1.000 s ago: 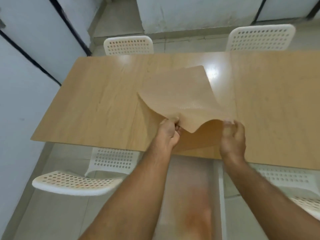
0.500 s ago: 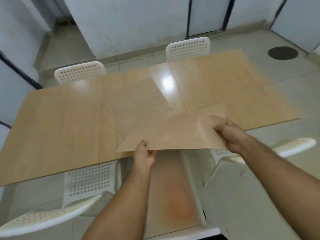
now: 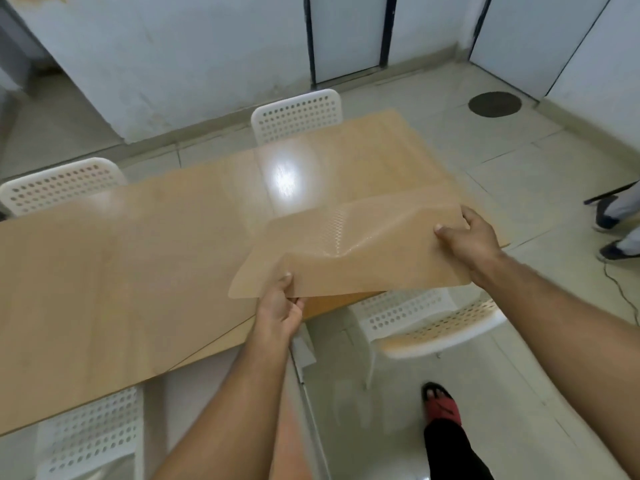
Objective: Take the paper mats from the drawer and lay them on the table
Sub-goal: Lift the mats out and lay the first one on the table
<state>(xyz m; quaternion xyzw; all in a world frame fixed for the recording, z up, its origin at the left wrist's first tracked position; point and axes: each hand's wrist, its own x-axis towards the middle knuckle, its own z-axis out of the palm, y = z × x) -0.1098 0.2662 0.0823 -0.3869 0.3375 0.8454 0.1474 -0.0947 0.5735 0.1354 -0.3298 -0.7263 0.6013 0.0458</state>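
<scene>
Head view, looking down across a long wooden table (image 3: 114, 271).

- Paper mat (image 3: 360, 261): tan, thin, rounded corners, faint dotted texture showing where the light catches it. Held by both hands over the table's near right corner. Its near edge and right end hang out past the table's near edge, above a chair. Sheet is buckled, with a ridge running across the middle. Whether any part touches the tabletop cannot be told.
- Left hand (image 3: 278, 311): pinches the mat's near edge, close to its near-left corner. Thumb lies on top, and the other fingers are curled underneath, mostly hidden by the sheet.
- Right hand (image 3: 467, 237): grips the mat's right end near the far corner. Thumb is pressed on the upper face and fingers are wrapped round the edge. Both forearms are bare.
- Bright lamp glare (image 3: 285, 176) on the tabletop toward the far edge, just beyond the mat.
- White perforated chairs: one at the far edge (image 3: 297, 114), one at the far left (image 3: 59, 185), one under the near right corner (image 3: 433, 318), one at the near edge on the left (image 3: 90, 434).
- Floor: pale tiles. The person's foot in a red sandal (image 3: 440, 403) stands right of the table. Another person's shoes (image 3: 613, 233) show at the right border. Dark round floor cover (image 3: 494, 104) far right.
</scene>
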